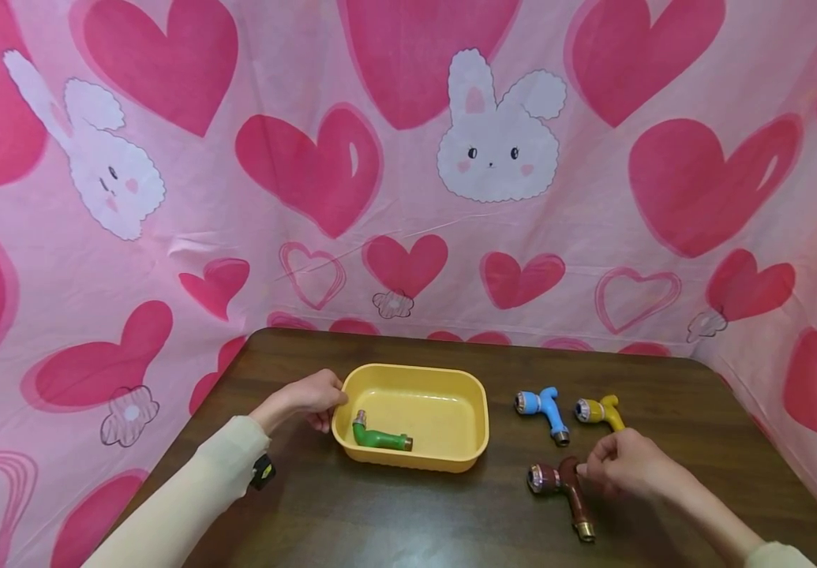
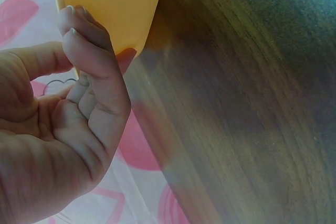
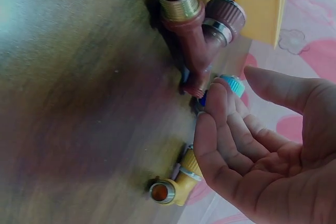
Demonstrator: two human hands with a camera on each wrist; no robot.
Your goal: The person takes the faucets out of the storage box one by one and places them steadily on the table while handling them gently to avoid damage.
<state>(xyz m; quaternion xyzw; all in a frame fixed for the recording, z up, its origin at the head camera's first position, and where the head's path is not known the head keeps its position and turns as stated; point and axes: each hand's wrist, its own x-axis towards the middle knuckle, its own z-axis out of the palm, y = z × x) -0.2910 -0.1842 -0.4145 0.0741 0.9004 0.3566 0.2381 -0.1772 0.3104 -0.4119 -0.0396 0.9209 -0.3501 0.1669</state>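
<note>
My left hand (image 1: 313,397) pinches the left rim of a yellow plastic basin (image 1: 444,414), thumb on one side and curled fingers on the other. Inside the basin, at its front left, lies a green faucet (image 1: 383,439) with a threaded brass end. To the right of the basin my right hand (image 1: 628,464) is beside a brown faucet (image 1: 575,497) on the table. In the right wrist view its fingertips (image 3: 218,90) are right at the small end of the brown faucet, with the thumb spread away from them and nothing gripped.
A blue faucet (image 1: 549,408) lies behind the brown one, and a yellow faucet (image 1: 598,410) stands to its right, partly behind my right hand. All are on a dark wooden table (image 1: 408,525). A pink curtain (image 1: 408,213) with hearts and rabbits hangs around the table's back and sides.
</note>
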